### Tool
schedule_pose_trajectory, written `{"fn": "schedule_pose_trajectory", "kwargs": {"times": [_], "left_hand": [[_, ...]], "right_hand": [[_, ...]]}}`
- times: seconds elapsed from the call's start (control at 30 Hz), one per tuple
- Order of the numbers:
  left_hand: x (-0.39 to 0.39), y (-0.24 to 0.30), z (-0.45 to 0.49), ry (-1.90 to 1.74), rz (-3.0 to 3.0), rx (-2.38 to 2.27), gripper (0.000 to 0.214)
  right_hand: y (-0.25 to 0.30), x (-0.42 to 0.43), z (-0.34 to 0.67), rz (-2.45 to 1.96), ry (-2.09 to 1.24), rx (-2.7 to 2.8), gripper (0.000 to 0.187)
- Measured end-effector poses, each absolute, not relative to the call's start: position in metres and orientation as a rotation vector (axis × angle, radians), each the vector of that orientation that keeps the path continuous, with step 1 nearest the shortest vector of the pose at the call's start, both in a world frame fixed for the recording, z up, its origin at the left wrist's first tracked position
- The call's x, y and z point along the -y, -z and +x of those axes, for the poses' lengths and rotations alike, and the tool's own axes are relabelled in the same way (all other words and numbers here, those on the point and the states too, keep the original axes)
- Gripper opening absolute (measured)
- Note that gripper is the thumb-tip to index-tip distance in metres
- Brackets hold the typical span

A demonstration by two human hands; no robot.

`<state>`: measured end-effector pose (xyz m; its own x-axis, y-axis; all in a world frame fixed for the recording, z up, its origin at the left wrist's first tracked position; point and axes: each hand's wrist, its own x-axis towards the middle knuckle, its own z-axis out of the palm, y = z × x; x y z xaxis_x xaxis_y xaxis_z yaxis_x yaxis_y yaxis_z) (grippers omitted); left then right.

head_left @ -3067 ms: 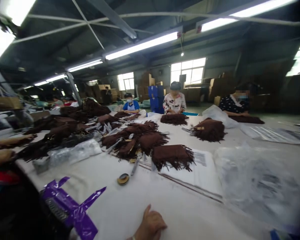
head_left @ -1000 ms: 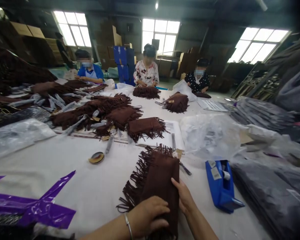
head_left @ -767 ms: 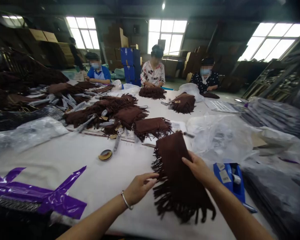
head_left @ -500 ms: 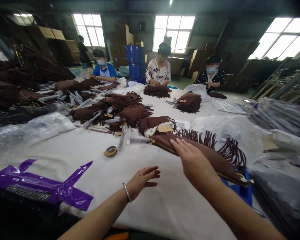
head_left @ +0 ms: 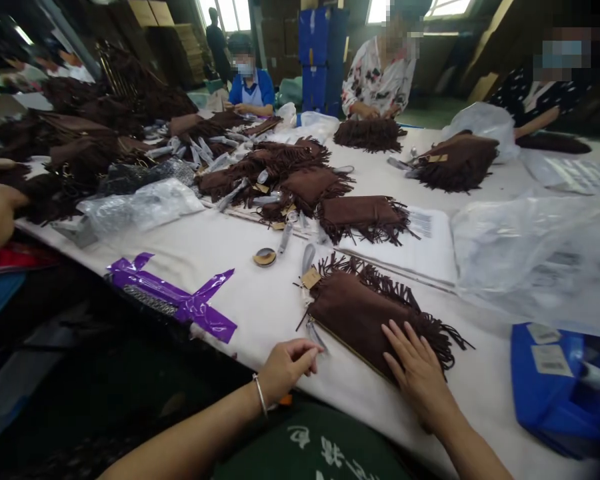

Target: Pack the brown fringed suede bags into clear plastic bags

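Observation:
A brown fringed bag [head_left: 355,303] lies flat on the table in front of me, its zipper edge towards me and a tan tag [head_left: 311,278] at its left end. My right hand [head_left: 420,373] rests on the bag's right part, fingers spread and flat. Left of the bag, my left hand [head_left: 287,367] is closed in a pinch beside a plastic-wrapped zipper pull [head_left: 316,335]. Whether the pull is between the fingertips is too unclear to tell. Another fringed bag [head_left: 363,212] lies just beyond, over a white printed sheet [head_left: 420,247].
Purple tape [head_left: 195,307] sticks to the table's near edge on the left. A round metal lid-like piece [head_left: 265,257] lies mid-table. A blue bin [head_left: 545,387] stands at right, below clear plastic bags [head_left: 540,253]. Piled brown bags [head_left: 260,167] and several co-workers are farther back.
The bag, held up at a slant under my right hand before, now lies flat on the table with its fringe away from me. My left hand's fingers have closed. The view has swung.

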<state>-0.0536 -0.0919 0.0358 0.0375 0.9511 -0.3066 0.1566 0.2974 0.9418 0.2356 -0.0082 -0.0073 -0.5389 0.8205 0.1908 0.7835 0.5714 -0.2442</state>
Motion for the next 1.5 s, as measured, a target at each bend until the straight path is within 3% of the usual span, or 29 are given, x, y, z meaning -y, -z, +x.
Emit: {"fn": "schedule_pose_trajectory", "kwargs": {"times": [0.07, 0.2, 0.33, 0.47, 0.67, 0.83, 1.07, 1.17, 1.37, 1.5], "left_hand": [[0.083, -0.036, -0.063, -0.765, 1.574, -1.617, 0.028], [0.064, -0.021, -0.068, -0.371, 2.265, -1.705, 0.034], [0.05, -0.007, -0.046, -0.364, 2.451, -1.589, 0.021], [0.055, -0.009, -0.037, -0.603, 2.292, -1.513, 0.023], [0.058, -0.019, -0.09, -0.857, 1.984, -1.805, 0.025], [-0.008, -0.023, -0.112, -0.804, 2.147, -1.857, 0.027], [-0.079, -0.022, -0.106, -0.758, 1.773, -1.935, 0.024], [-0.061, -0.021, -0.127, -0.857, 1.62, -1.922, 0.014], [0.042, -0.007, -0.164, -1.104, 1.228, -1.87, 0.029], [0.086, 0.001, -0.158, -1.17, 1.093, -1.818, 0.024]], "right_hand": [[0.013, 0.006, 0.257, -1.487, -0.08, 2.441, 0.051], [0.008, 0.011, 0.269, -1.733, 0.181, 2.104, 0.049], [-0.019, 0.015, 0.225, -1.391, -0.048, 2.252, 0.05], [-0.022, 0.019, 0.163, -0.954, -0.377, 2.564, 0.057], [0.006, 0.018, 0.124, -0.942, -0.144, 2.628, 0.053], [0.012, 0.017, 0.115, -1.007, -0.018, 2.64, 0.06], [0.003, 0.018, 0.117, -1.062, -0.045, 2.662, 0.06], [-0.003, 0.012, 0.122, -1.067, -0.132, 2.648, 0.057], [-0.006, 0.012, 0.15, -1.05, -0.324, 2.642, 0.055], [-0.034, 0.009, 0.148, -0.992, -0.616, 2.657, 0.039]]}}
